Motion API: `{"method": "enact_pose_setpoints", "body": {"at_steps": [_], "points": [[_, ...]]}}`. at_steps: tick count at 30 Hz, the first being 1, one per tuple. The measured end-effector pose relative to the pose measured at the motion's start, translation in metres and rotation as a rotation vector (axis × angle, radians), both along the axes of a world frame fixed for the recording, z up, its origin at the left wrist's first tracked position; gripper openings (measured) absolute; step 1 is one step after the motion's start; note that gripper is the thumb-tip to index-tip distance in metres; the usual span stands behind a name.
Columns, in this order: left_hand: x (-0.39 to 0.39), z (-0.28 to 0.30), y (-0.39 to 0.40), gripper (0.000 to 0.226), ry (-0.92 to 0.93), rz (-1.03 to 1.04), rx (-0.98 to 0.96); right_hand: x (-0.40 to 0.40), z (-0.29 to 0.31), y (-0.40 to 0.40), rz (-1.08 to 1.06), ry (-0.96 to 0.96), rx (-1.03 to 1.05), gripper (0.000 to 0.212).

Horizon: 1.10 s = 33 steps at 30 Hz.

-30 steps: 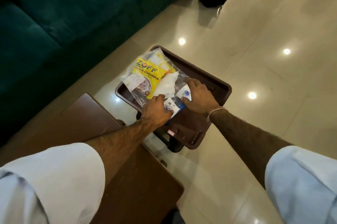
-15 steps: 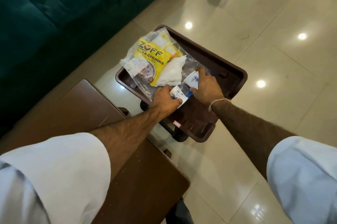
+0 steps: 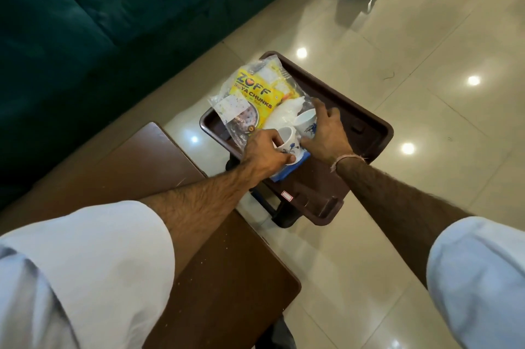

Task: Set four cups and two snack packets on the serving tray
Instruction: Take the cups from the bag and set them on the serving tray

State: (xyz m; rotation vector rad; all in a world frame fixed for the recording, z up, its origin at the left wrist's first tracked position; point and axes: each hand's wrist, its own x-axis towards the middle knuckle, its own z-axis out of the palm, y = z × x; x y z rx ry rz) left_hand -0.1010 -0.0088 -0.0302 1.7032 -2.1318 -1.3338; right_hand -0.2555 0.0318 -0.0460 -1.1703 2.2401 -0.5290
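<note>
The tray (image 3: 366, 121), dark brown, sits low over the tiled floor (image 3: 426, 50), just past a brown table (image 3: 159, 166) and near a green sofa (image 3: 85, 21). A yellow packet (image 3: 255, 95) lies across its far left end, a white packet (image 3: 284, 115) beside it. Two white cups with blue prints lie tilted on the tray. The left hand (image 3: 265, 154) is curled round the near cup (image 3: 288, 141), gripping it. The right hand (image 3: 326, 132) rests against the far cup (image 3: 306, 120), fingers spread loosely over it; a firm grip I cannot tell. A blue cloth (image 3: 287, 171) shows under the near cup.
</note>
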Motion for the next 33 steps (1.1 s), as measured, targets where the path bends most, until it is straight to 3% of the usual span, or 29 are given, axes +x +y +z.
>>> {"method": "enact_pose_setpoints", "body": {"at_steps": [4,12,18,23,33], "points": [[0.020,0.028,-0.014,0.045,0.050,0.023,-0.044,0.018,0.036,-0.017,0.051,0.018,-0.066,0.089],[0.084,0.099,-0.048,0.090,0.178,0.138,-0.131,0.086,0.120,-0.061,0.160,0.044,-0.227,0.074],[0.161,0.149,-0.073,0.075,0.126,0.183,-0.267,0.159,0.178,-0.092,0.262,0.072,-0.323,0.071],[0.239,0.181,-0.082,0.076,0.093,0.274,-0.318,0.232,0.210,-0.108,0.371,0.108,-0.369,0.067],[0.422,0.186,-0.046,0.072,0.013,0.346,-0.303,0.389,0.209,-0.090,0.654,0.088,-0.319,0.073]]}}
